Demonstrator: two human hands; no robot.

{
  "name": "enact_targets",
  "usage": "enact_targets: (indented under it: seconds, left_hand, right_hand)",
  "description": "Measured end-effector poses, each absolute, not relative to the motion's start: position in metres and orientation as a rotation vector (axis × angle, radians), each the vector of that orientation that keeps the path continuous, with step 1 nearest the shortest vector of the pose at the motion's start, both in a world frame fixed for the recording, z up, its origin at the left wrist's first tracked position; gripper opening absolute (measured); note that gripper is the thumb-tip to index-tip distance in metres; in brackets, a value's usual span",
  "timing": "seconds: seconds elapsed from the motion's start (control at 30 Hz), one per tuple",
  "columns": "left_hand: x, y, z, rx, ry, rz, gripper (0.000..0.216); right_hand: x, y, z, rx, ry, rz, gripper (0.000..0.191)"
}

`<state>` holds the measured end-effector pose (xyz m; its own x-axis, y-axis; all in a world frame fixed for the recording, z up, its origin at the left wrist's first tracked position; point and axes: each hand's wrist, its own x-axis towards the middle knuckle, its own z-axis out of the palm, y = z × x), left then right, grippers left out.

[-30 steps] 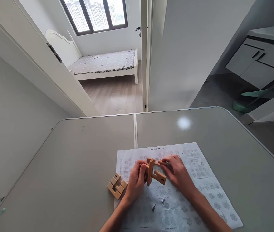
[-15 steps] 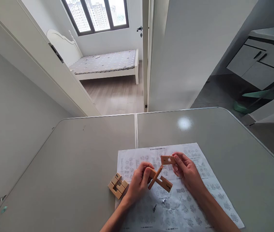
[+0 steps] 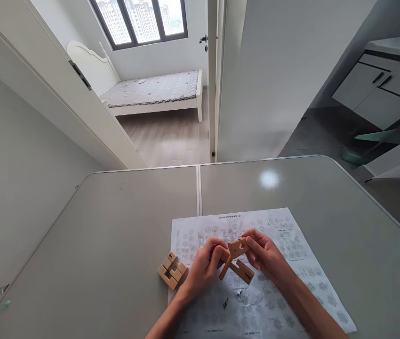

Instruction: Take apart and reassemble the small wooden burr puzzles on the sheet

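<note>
While the left hand [image 3: 205, 263] pinched a crossed pair of wooden pieces [image 3: 243, 272] between thumb and fingers, the right hand [image 3: 265, 252] held a separate notched piece [image 3: 237, 247] by its far end, its grip likewise pinching. Both lots were held up above the printed sheet [image 3: 306, 245], which lay on the bench [image 3: 132, 226]. The notched piece's near end met or overlapped the pair's slanting member in view; actual contact could not be told.

Progress: two pieces appeared joined crosswise, one projecting to the right with a dark mark near its end. The third did not look seated, its cut-out showing beside the right fingertips. Judged early to midway: fitting that piece appeared outstanding. A compact wooden cluster [image 3: 176, 275], marked "3", sat to the left by the sheet's edge, touched by neither grip as far as could be seen.
</note>
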<state>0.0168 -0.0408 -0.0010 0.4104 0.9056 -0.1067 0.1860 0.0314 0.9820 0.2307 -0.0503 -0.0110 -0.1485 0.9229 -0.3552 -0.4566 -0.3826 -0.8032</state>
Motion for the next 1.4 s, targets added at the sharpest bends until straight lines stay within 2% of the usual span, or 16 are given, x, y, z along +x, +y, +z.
enact_targets:
  seconds: [0.67, 0.97, 1.4]
  left_hand:
    - [0.019, -0.039, 0.008, 1.605, 0.965, 0.681, 0.038]
    - [0.015, -0.039, 0.005, 1.498, 0.959, 0.715, 0.044]
    - [0.012, -0.036, 0.01, 1.489, 0.948, 0.691, 0.046]
  right_hand:
    - [0.233, -0.05, -0.02, -1.039, -0.635, 1.827, 0.042]
    - [0.227, -0.053, -0.012, -1.01, -0.844, 1.902, 0.04]
    - [0.22, -0.056, -0.019, -1.012, -0.835, 1.823, 0.037]
